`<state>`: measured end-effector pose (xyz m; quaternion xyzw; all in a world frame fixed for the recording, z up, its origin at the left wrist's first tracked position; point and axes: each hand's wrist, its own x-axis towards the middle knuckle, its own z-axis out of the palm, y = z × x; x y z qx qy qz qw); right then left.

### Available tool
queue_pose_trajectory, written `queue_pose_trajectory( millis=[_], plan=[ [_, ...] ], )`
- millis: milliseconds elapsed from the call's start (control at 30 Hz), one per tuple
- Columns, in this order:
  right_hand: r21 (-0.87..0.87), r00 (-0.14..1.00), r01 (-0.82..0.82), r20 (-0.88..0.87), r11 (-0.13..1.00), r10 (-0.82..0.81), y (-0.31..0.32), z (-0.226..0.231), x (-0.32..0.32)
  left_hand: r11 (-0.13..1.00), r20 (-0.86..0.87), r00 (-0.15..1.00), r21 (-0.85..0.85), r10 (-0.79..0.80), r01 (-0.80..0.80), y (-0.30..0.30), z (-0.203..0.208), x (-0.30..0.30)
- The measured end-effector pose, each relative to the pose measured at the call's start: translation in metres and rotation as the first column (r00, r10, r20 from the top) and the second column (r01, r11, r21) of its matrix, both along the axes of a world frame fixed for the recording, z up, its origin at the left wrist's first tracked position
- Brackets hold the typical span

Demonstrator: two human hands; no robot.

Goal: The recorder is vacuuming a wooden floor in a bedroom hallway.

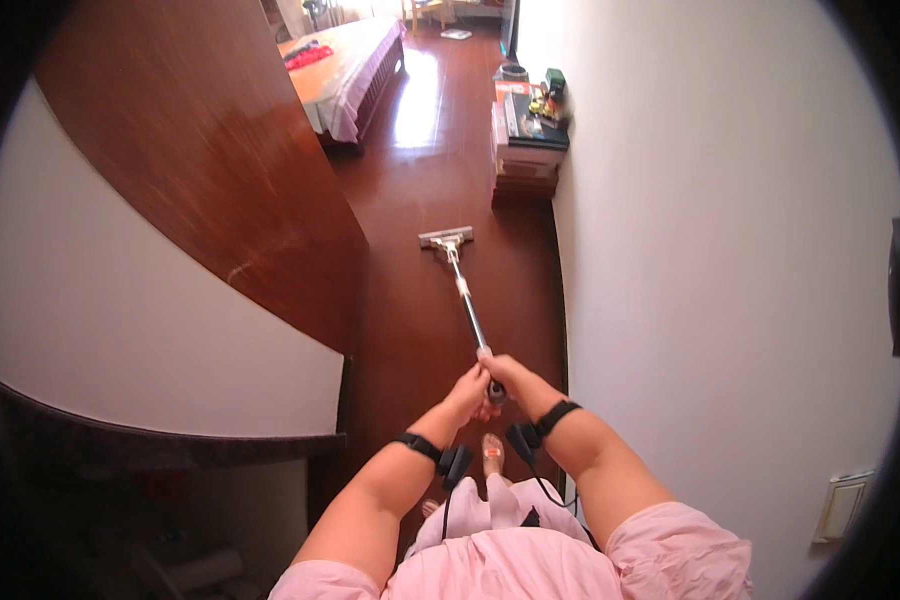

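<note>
I look down on a mop (473, 315) that stretches away from the body across the dark red-brown floor (400, 300). Its head (446, 237) is a narrow, pale grey bar lying crosswise, seemingly flat on the boards (I can't see its underside). A light-coloured bracket joins it to a slim, shiny metal pole with a whitish collar partway along; the near end finishes in a darker grey grip. The pole slants toward me and slightly right.

I have the left hand (470, 392) and right hand (507, 372) close together, both wrapped around the pole near its grip end; their fingers partly hide each other. A sandalled foot (492, 452) stands just behind them.

Floor shows on both sides of the head. On my left, the lane is bounded by a glossy wooden panel (210, 150), whose lower corner comes near the head, then a low white wall (170, 290) with a dark ledge (170, 425). A tall white wall (710, 250) runs along my right. Ahead and right, a stack of boxes (528, 175) juts from that wall, narrowing the lane. Beyond the panel the floor widens leftward to a bed (355, 70), then runs on toward bright light.
</note>
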<state>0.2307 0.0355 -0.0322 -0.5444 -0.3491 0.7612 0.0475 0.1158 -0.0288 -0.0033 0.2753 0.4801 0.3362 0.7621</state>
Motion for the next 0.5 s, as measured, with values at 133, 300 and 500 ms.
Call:
queue_pose_trajectory(
  millis=[133, 300, 500],
  plan=[
    [-0.077, 0.977, 0.211, 0.048, 0.974, -0.208, -0.056, -0.003, 0.014, 0.990, -0.102, 0.989, -0.110, -0.104, 0.092, -0.071, -0.014, -0.046],
    [0.013, 0.974, 0.198, 0.113, 0.980, -0.198, -0.137, 0.033, 0.108, 0.931, -0.277, 0.948, -0.278, 0.157, -0.236, -0.182, -0.001, -0.128],
    [0.191, 0.932, 0.193, 0.270, 0.962, -0.241, -0.231, 0.105, 0.146, 0.812, -0.389, 0.840, -0.298, 0.377, -0.502, -0.303, -0.005, -0.182]
  ],
)
